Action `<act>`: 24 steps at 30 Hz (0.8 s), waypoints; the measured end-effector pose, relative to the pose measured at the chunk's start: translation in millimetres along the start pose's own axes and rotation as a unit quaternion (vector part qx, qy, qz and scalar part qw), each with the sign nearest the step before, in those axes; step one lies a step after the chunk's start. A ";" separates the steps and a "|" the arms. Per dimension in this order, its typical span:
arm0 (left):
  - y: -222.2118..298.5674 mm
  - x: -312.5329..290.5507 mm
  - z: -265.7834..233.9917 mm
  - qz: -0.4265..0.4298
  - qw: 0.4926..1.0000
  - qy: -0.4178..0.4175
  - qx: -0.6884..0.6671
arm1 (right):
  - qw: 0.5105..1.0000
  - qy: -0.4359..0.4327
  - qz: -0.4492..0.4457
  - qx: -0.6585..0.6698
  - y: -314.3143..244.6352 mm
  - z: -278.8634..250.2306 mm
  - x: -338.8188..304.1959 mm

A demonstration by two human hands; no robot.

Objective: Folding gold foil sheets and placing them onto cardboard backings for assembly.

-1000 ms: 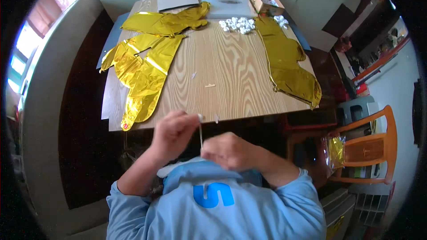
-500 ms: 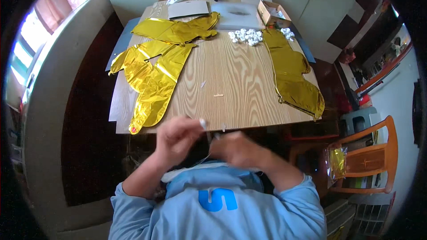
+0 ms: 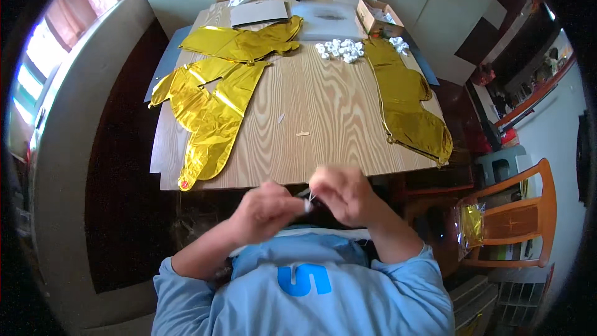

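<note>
My left hand (image 3: pixel 264 213) is in front of the table's near edge, its fingers closed on a small white roll (image 3: pixel 308 206). A thin pale strand (image 3: pixel 312 196) runs from the roll up to my right hand (image 3: pixel 343 194). The right fingers are pinched at the strand's upper end, and motion blurs both hands. Farther off on the table lies a pile of similar small white rolls (image 3: pixel 341 50). Flat gold foil balloons lie on the left (image 3: pixel 217 118) and on the right (image 3: pixel 404 99).
A wooden table (image 3: pixel 317 99) fills the middle. On it are a tan scrap (image 3: pixel 303 134), a clear plastic sheet (image 3: pixel 326 22), a grey-white flat box (image 3: pixel 260 14) and an open cardboard box (image 3: pixel 379 18). A wooden chair (image 3: pixel 516 218) with a packaged gold foil item (image 3: pixel 471 225) stands at the right.
My right hand has moved up and slightly right. The left hand has come lower and right, bringing the white roll close under the right fingers.
</note>
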State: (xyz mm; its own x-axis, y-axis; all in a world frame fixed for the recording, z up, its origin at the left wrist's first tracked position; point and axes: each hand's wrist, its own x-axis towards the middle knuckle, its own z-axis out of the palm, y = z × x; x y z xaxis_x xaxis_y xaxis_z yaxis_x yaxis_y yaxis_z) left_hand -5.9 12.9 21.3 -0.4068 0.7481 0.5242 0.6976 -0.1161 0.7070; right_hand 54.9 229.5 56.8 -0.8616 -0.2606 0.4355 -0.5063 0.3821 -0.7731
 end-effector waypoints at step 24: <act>0.1 0.2 8.6 -0.142 0.985 -0.001 -0.098 | 0.999 0.005 0.009 -0.048 16.0 3.4 -0.6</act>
State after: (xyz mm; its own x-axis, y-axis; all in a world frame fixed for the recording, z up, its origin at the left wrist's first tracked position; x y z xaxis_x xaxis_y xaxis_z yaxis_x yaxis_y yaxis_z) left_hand -0.8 18.6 17.4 -0.5683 0.7696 0.2912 0.4285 -0.0253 0.9032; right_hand 47.5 232.7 42.6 -0.8709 -0.2437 0.4268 -0.4910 0.4698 -0.7336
